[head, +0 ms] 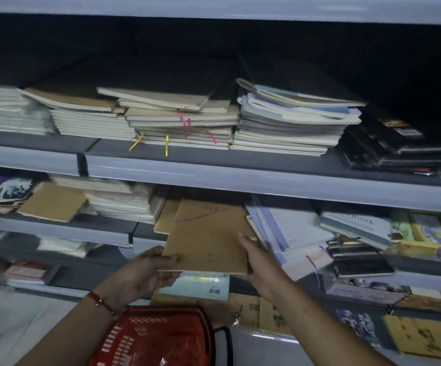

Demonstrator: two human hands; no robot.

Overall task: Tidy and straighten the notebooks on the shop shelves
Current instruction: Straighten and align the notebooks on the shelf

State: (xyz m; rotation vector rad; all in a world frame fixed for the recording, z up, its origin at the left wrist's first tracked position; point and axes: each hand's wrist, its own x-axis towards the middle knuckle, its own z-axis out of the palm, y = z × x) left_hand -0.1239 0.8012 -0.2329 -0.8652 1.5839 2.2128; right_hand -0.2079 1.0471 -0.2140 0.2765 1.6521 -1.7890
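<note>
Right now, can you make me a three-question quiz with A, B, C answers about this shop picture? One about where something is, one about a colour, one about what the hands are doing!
1. Where is the basket?
A. On the top shelf
B. Low down, below the hands
C. Behind the black notebooks

2. What colour is the basket?
A. Red
B. Green
C. White

3. What are the hands doing?
A. Hanging with nothing in them
B. Both holding a brown notebook
C. Lifting the basket

Answers: 1 B, it sits at the bottom of the picture under the arms. 2 A, its plastic mesh is red. 3 B, the left hand grips the notebook's near left corner and the right hand holds its right edge.
</note>
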